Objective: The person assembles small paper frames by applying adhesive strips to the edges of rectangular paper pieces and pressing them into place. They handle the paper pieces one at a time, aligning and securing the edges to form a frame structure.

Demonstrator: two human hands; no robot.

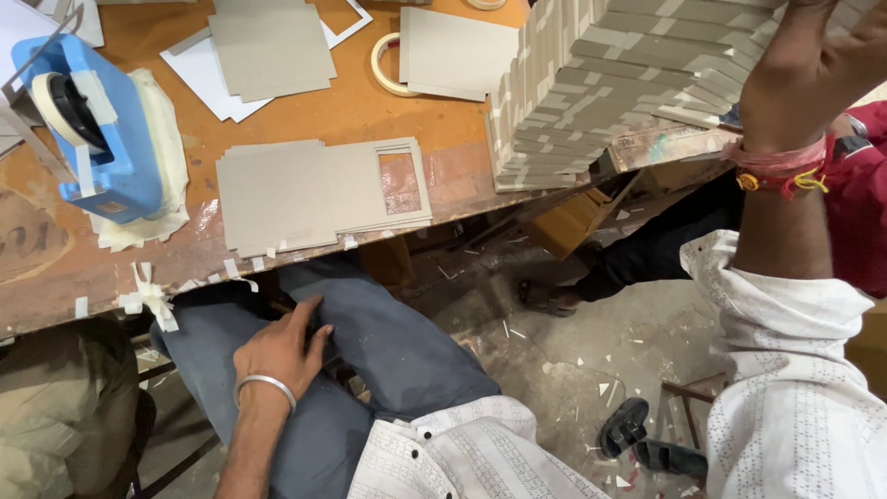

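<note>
My left hand (282, 346) rests on my thigh in blue trousers, fingers spread a little and holding nothing; a silver bangle circles the wrist. My right hand (813, 46) is raised at the top right with red threads at the wrist, and it lies against a tall stack of grey cardboard pieces (601, 83) on the table's right end; the fingers are cut off by the frame edge. A pile of flat grey cardboard sheets with a rectangular window cutout (314, 194) lies on the orange table (351, 106) near its front edge.
A blue tape dispenser (102, 125) stands at the table's left. More grey boards (273, 51) and a tape roll (383, 65) lie farther back. Tape bits hang on the table's edge. Another person in dark trousers and a red top (859, 194) sits at the right. Sandals (647, 444) lie on the littered floor.
</note>
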